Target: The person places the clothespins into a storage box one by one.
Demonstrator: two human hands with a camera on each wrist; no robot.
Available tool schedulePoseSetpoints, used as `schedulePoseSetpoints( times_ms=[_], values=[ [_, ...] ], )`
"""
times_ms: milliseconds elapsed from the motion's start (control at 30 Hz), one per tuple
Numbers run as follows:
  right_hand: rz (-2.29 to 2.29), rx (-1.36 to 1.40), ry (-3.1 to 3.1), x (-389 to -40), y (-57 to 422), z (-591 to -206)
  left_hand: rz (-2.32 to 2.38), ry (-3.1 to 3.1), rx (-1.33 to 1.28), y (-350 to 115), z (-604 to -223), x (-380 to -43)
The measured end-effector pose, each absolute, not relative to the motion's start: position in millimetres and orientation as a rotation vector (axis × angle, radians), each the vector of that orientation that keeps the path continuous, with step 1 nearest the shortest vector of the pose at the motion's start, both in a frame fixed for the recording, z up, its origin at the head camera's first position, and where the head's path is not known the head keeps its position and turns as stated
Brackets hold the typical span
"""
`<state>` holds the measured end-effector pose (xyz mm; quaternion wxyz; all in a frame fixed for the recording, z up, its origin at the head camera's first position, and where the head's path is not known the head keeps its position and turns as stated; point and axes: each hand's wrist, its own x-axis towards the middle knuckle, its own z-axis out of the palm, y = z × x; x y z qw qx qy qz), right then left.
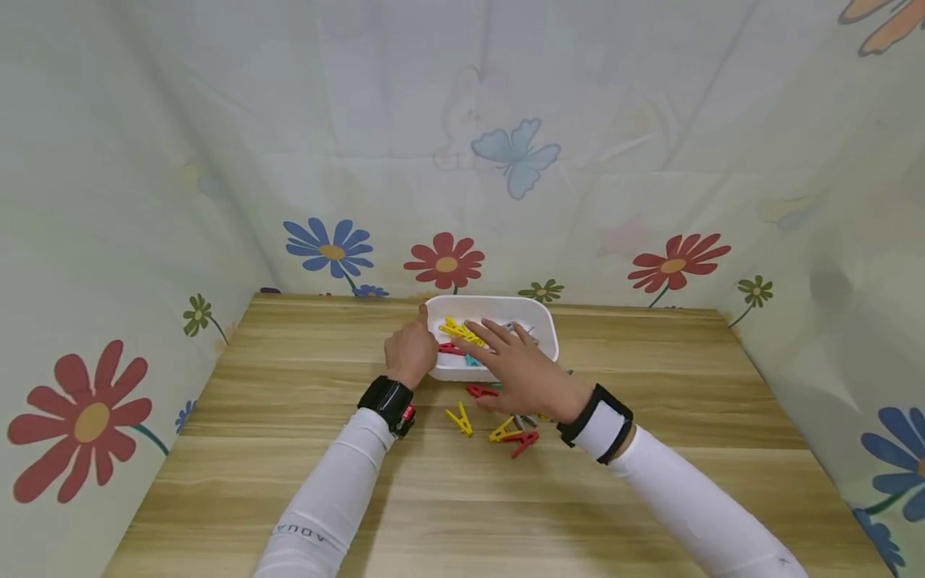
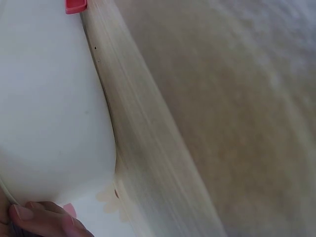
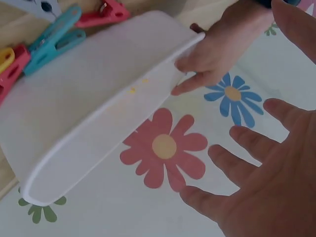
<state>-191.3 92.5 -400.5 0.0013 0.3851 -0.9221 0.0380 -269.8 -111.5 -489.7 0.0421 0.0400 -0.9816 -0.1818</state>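
At the far edge of a wooden table (image 1: 433, 514), head view: a white tray (image 1: 462, 374) is set close to a flowered backdrop (image 1: 390, 120). Its left end is gripped by the left hand (image 1: 412, 349), fingers bent at the rim. Over the tray's right part the right hand (image 1: 522, 369) is held back uppermost, fingers straight and slightly parted; nothing is gripped by it. Whether any peg is touched cannot be told. Inside the tray, yellow pegs (image 1: 459, 328), a red peg (image 1: 451, 348) and a teal peg (image 1: 471, 361) are seen; paler pieces are partly covered by the right fingers. On the table, nearer side of the tray, loose pegs (image 1: 459, 420) are scattered, yellow, red and grey, some partly hidden by the right hand. White sleeves (image 1: 311, 498) are worn on both arms, black straps (image 1: 388, 403) at both wrists.

Left wrist view: the tray's outer wall is shown large at left, a bit of red peg beside it at the top. Left fingertips are caught low in the corner, bent by the tray's end; the rest is cut off.

Right wrist view: the right fingers are spread well apart, nothing held. Beyond them the tray's end is clasped by the left hand. Coloured pegs are seen along the tray's side, upper left.
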Motion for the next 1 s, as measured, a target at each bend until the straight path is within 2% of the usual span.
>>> schedulePoseSetpoints(
  times_ms=[467,1000],
  values=[
    [-0.012,1.491,-2.906,-144,92,-436,-0.576,-3.023,0.152,-110,-488,-268],
    [-0.112,1.564,-2.899,-132,97,-475,-0.561,-3.009,0.142,-109,-487,-267]
  ],
)
